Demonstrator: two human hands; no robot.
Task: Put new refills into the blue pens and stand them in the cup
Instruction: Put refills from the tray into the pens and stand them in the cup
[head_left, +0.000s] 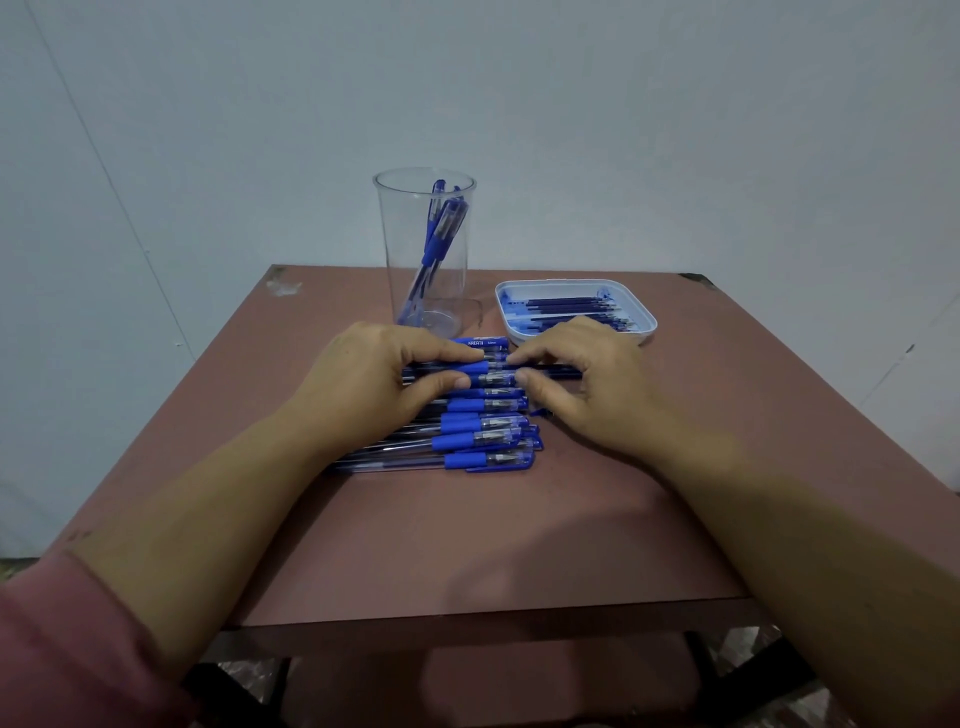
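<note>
Several blue pens (470, 441) lie side by side in a row on the brown table (467, 545). At the far end of that row, my left hand (374, 379) pinches one blue pen (475, 368) by its grip between thumb and forefinger. My right hand (582, 374) pinches the same pen's other end from the right. A tall clear cup (415, 291) stands behind the row with a few blue pens (439, 228) leaning inside. A white tray (644, 325) of dark blue refills (566, 306) sits at the back right, partly hidden by my right hand.
The table is small, with its front edge near me and a pale wall right behind the cup. A shelf shows under the tabletop. A pink sleeve covers my left forearm at the lower left.
</note>
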